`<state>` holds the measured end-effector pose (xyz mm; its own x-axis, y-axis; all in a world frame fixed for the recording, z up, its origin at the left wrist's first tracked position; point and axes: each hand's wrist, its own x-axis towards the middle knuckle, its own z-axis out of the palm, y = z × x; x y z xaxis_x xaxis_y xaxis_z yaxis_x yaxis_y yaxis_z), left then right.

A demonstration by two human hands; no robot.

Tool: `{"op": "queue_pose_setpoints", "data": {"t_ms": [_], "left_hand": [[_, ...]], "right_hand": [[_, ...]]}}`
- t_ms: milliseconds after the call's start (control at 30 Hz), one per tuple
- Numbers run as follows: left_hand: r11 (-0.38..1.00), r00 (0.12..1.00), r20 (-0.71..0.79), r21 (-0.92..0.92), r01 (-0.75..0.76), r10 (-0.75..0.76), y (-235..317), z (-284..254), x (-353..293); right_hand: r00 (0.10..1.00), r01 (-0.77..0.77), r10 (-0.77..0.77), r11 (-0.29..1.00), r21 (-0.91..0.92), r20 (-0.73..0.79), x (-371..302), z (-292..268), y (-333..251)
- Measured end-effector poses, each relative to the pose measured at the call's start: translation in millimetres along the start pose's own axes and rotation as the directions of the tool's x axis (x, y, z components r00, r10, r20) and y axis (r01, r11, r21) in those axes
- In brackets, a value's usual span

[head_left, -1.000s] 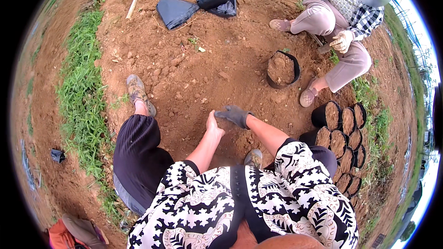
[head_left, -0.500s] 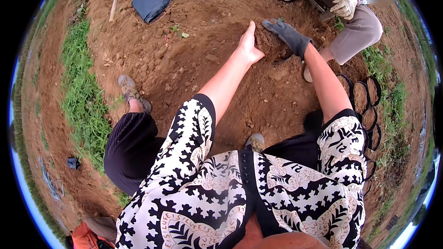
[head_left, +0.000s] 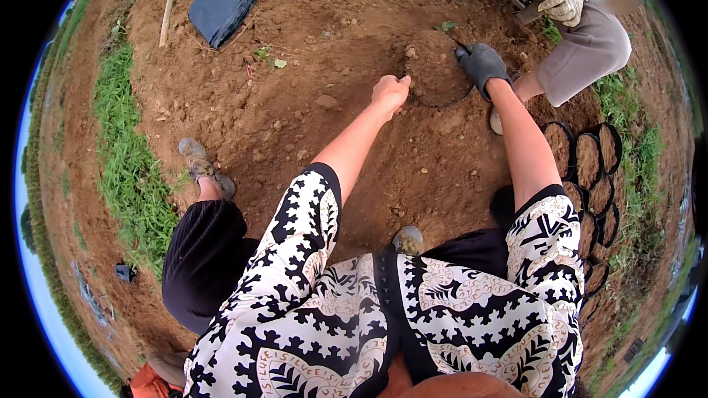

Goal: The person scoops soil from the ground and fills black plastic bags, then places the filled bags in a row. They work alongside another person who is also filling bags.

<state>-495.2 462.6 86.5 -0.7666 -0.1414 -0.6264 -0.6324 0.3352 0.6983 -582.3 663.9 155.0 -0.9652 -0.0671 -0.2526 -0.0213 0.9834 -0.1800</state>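
Note:
A round black planting bag [head_left: 444, 105] heaped with brown soil [head_left: 434, 66] is between my two hands, its thin dark rim showing at the front and right. My bare left hand [head_left: 391, 93] is closed at the left side of the rim. On the opposite side, my right hand [head_left: 483, 68], in a dark grey glove, has its fingers curled over the rim. The bag's lower part is hidden. A small green sprig [head_left: 445, 26] shows just beyond it.
A person in a cream glove [head_left: 564, 0] crouches at the far right, holding a flat-bladed tool. Several soil-filled black bags [head_left: 588, 158] stand to my right. Folded black plastic [head_left: 221, 13] and a wooden stick [head_left: 169, 4] lie at the far left. Grass [head_left: 129, 155] grows along the left.
My left hand has gone from spread to closed at the bag's rim. My right hand has shifted right and slightly nearer, onto the rim. The soil-filled bag now shows clearly between them.

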Motion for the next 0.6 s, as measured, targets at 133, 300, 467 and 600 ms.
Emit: {"op": "queue_pose_setpoints", "data": {"t_ms": [133, 300, 467, 600], "left_hand": [[0.893, 0.962, -0.1, 0.404, -0.196, 0.256, -1, 6, 5], [0.816, 0.896, -0.052, 0.439, -0.375, 0.44, 12, 12, -6], [0.675, 0.781, 0.141, 0.427, -0.602, 0.608, 53, 50, -37], [0.767, 0.828, 0.014, 0.368, -0.526, 0.561, 61, 60, -22]], "right_hand": [[0.993, 0.04, -0.042, 0.999, -0.022, -0.114, 1, 17, 12], [0.984, -0.029, 0.059, 0.984, 0.173, -0.17, 12, 37, 55], [0.968, -0.206, 0.21, 0.978, 0.04, -0.138, 22, 77, 156], [0.994, 0.098, -0.112, 0.761, -0.641, 0.019, 17, 91, 183]]}}
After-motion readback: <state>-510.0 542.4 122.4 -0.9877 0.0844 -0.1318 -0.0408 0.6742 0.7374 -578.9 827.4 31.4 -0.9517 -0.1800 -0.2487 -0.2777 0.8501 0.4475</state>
